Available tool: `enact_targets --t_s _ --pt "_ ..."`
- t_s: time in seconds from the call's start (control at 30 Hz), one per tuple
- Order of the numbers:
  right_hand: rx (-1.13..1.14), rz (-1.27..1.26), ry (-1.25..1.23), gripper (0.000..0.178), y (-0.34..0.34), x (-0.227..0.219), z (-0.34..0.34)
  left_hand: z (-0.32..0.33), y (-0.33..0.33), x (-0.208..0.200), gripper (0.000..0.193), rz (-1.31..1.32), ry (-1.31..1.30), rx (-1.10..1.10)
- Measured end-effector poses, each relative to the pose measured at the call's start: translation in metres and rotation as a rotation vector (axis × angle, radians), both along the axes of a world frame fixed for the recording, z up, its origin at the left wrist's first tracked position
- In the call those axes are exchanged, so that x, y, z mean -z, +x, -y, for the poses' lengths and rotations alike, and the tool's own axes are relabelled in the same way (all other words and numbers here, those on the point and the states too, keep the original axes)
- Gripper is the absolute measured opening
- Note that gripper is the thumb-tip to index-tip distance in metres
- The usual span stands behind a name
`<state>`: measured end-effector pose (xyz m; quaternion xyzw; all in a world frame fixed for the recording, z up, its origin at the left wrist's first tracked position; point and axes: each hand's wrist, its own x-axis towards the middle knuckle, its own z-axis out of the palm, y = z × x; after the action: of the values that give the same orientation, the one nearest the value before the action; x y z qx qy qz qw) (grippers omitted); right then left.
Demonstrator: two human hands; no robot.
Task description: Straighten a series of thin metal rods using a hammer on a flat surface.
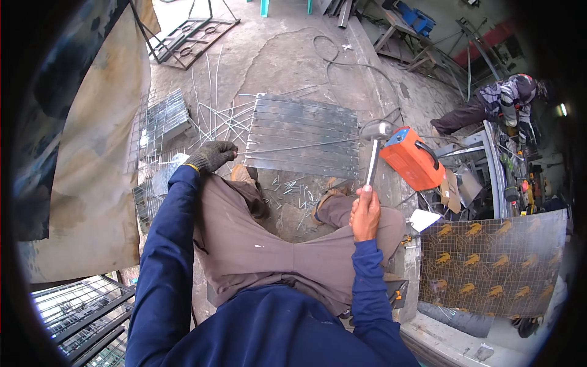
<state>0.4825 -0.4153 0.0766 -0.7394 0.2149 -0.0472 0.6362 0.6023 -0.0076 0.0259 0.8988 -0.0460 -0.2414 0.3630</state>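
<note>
My right hand (pixel 365 214), bare, is wrapped round the shiny metal handle of a hammer (pixel 372 158). The hammer points away from me, its head close to the orange machine. On my left, my left hand (pixel 213 156) wears a dark grey knitted glove, its fingers pinched at the near-left end of a thin metal rod (pixel 293 147). That rod lies across a ribbed grey metal panel (pixel 306 116) of long strips, flat on the floor beyond my feet. The exact grip of the gloved fingertips is partly hidden.
An orange box-shaped machine (pixel 413 160) with a black handle stands right of the panel. Loose thin rods (pixel 225 116) and short metal pieces (pixel 292 188) litter the floor. Stacked metal strips (pixel 165 119) lie left, a cable (pixel 367 65) beyond. Another person (pixel 501 101) bends over at far right.
</note>
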Motion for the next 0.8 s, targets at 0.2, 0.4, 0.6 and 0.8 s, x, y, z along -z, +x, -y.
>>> enact_targets --t_s 0.2,0.4,0.6,0.8 --pt "-0.09 -0.271 -0.001 0.047 -0.013 0.02 0.01 0.0 -0.001 -0.003 0.036 -0.113 -0.091 -0.056" --pt "-0.131 -0.091 -0.058 0.044 0.004 0.017 0.003 0.0 0.0 0.007 0.035 -0.099 -0.097 -0.023" --pt "-0.167 0.003 -0.177 0.045 0.037 0.031 -0.014 -0.007 0.005 0.021 0.035 -0.107 -0.145 -0.019" --pt "-0.173 0.02 -0.315 0.05 0.05 0.041 -0.028 -0.011 -0.003 0.011 0.037 -0.087 -0.132 -0.065"
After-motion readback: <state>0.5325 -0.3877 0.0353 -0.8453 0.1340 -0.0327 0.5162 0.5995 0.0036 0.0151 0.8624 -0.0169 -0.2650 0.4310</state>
